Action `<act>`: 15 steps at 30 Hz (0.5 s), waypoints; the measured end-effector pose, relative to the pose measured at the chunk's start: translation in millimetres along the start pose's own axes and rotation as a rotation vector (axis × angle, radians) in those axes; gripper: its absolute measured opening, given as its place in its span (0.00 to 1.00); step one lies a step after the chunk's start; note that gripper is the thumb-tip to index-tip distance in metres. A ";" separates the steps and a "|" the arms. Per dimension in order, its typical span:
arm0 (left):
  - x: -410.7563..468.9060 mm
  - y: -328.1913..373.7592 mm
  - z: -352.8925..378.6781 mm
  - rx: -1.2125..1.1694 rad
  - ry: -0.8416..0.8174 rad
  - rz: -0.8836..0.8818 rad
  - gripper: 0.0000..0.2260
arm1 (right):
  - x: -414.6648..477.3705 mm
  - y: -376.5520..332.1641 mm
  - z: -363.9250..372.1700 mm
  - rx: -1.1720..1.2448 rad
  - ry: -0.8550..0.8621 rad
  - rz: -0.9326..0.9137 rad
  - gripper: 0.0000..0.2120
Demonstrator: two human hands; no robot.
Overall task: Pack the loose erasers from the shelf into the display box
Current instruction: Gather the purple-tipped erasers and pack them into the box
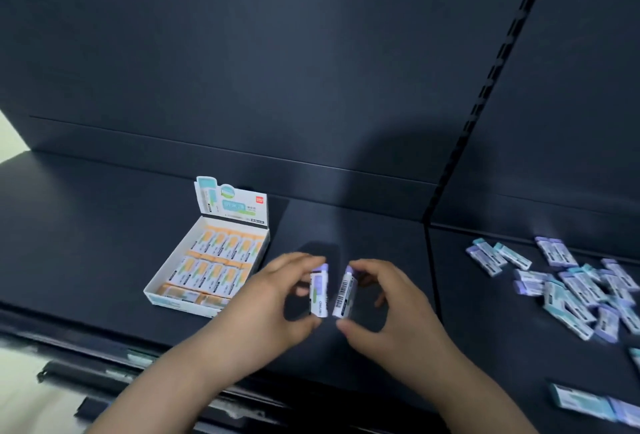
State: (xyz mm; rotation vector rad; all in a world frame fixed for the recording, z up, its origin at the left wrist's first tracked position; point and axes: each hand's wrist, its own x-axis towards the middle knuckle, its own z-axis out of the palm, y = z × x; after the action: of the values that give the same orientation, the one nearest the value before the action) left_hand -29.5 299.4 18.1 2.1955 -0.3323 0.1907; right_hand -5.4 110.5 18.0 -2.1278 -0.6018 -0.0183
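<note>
A white display box (162,278) with an upright printed lid sits on the dark shelf, left of centre, holding rows of orange-labelled erasers (221,253). My left hand (273,298) pinches a purple-and-white eraser (319,291) held upright, just right of the box. My right hand (391,305) pinches a second eraser (344,291), barcode side showing, close beside the first. A loose heap of purple and teal erasers (575,281) lies on the neighbouring shelf at the right.
The dark shelf (104,226) has a tall back panel and a slotted upright post (485,98) dividing it from the right shelf. More loose erasers (585,402) lie at the lower right. The shelf's front rail (104,364) runs below my arms.
</note>
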 end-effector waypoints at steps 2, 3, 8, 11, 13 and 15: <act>-3.6 -2.9 -4.9 0.014 0.027 -0.025 0.31 | 3.6 -1.6 2.7 0.047 -0.016 0.014 0.30; -4.4 -3.1 -8.2 0.026 0.033 -0.037 0.31 | 6.4 -2.8 4.3 0.068 -0.028 0.009 0.31; -3.8 -6.5 -27.6 0.144 0.056 -0.038 0.29 | 18.0 -5.2 24.9 0.107 -0.025 -0.083 0.29; -5.9 -21.6 -49.7 0.252 0.066 -0.107 0.28 | 24.3 -10.1 42.2 0.201 0.000 -0.052 0.29; -7.5 -37.9 -72.5 0.335 0.084 -0.157 0.28 | 31.9 -18.4 52.4 0.219 -0.030 -0.013 0.31; -9.3 -59.1 -99.3 0.433 0.090 -0.178 0.28 | 44.5 -31.0 64.5 0.166 -0.067 0.015 0.30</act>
State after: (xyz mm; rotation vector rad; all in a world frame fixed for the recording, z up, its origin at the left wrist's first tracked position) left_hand -22.1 414.5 30.4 2.6181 -0.0439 0.2823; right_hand 7.4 193.7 13.5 -1.9776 -0.6057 0.1081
